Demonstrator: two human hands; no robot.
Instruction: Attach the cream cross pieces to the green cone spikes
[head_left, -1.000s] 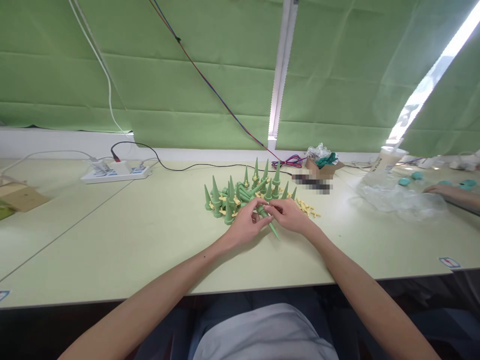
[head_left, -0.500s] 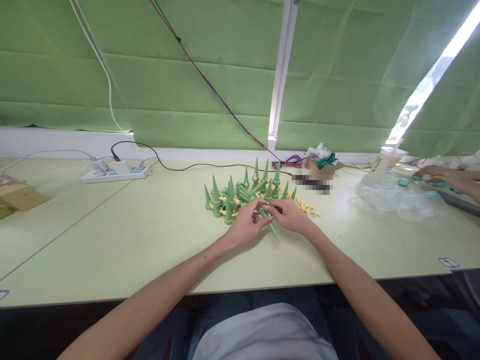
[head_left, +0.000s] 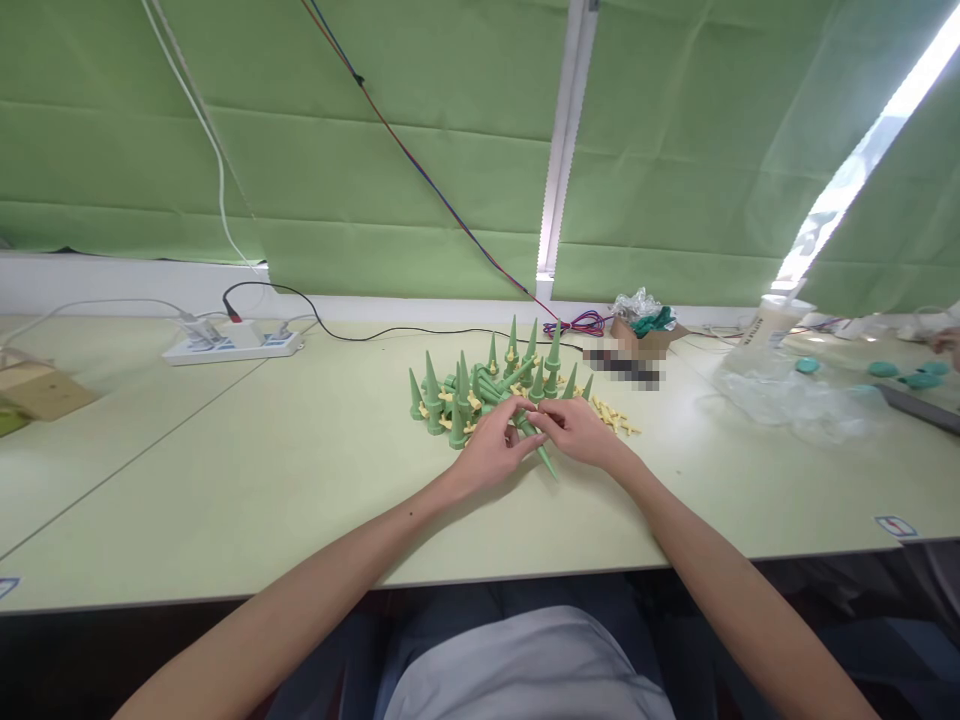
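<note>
Fingers of my left hand (head_left: 496,443) are wrapped round a green cone-shaped watering spike (head_left: 545,459), its point tilted down toward me. My right hand (head_left: 576,430) pinches at the side of the same spike, close to the left fingertips; whatever lies between its fingers is hidden. Just beyond both hands stands a group of green watering spikes (head_left: 457,425), several upright and some lying down, many with small yellow valves fitted. Loose yellow valves (head_left: 615,415) are heaped to the right of my right hand.
A power strip (head_left: 232,346) with plugs lies back left, near a cardboard box (head_left: 46,392). Behind the spikes are a cable coil (head_left: 583,322) and a small open carton (head_left: 649,338). Rightward sit a plastic bag (head_left: 795,395), a cup (head_left: 772,322), teal pieces (head_left: 922,378) and a co-worker's hand (head_left: 946,342).
My hands and the spike between them have barely moved. At the right, the co-worker's hand has drawn back to the picture's edge, uncovering the teal pieces.
</note>
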